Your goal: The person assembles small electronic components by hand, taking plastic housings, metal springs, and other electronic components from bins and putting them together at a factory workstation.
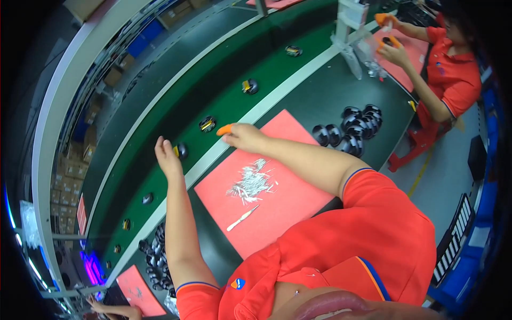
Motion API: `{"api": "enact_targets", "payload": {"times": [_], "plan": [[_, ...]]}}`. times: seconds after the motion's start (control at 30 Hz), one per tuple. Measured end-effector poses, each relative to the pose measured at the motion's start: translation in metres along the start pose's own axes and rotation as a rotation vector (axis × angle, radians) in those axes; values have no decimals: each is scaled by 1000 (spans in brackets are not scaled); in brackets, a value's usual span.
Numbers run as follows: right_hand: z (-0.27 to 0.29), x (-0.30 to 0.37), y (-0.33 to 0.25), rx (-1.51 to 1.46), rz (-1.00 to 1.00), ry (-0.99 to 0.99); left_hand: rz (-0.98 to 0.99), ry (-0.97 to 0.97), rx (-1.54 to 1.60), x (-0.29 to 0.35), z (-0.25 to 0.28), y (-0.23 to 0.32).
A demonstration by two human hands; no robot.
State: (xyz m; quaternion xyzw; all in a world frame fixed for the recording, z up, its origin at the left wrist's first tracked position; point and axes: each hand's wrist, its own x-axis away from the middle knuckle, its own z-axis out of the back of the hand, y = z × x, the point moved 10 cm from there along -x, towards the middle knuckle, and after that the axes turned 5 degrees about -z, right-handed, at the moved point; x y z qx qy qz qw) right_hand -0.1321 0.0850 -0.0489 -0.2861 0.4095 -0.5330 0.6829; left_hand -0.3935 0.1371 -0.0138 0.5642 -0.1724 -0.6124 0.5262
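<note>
My left hand point(168, 159) reaches over the green conveyor belt point(166, 124), its fingers stretched out. Just right of it is a round black part point(183, 150) with a yellow piece; I cannot tell if they touch. My right hand point(245, 137), with orange covers on its fingertips, extends over the belt's near edge, nothing visible in it. Another round black part with yellow point(207, 124) lies on the belt by those fingertips. Below, a pink mat point(293, 184) bears a pile of small silvery-white strips point(252, 181) and a white pen-like tool point(242, 217).
More black parts ride the belt, such as one farther up point(250, 86). Glossy black domed parts stand grouped at right point(356, 127) and lower left point(154, 258). A co-worker in red point(453, 69) sits at right; another person's hand point(98, 305) shows lower left.
</note>
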Motion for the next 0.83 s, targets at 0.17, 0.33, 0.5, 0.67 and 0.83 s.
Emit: {"api": "enact_targets", "payload": {"times": [0.17,0.33,0.5,0.67,0.83], "plan": [[-6,2,9,-114,-107,-90,165,-360,577,47,-40,176],[-5,0,22,-181,-89,-87,145,-757,967,130,-24,332],[-9,-2,17,-52,-19,-72,258,-870,1232,193,25,404],[-15,-4,15,-109,-128,-149,224,-995,1100,228,63,430],[15,-8,0,-178,-105,-48,297,-918,1172,264,72,418]]}}
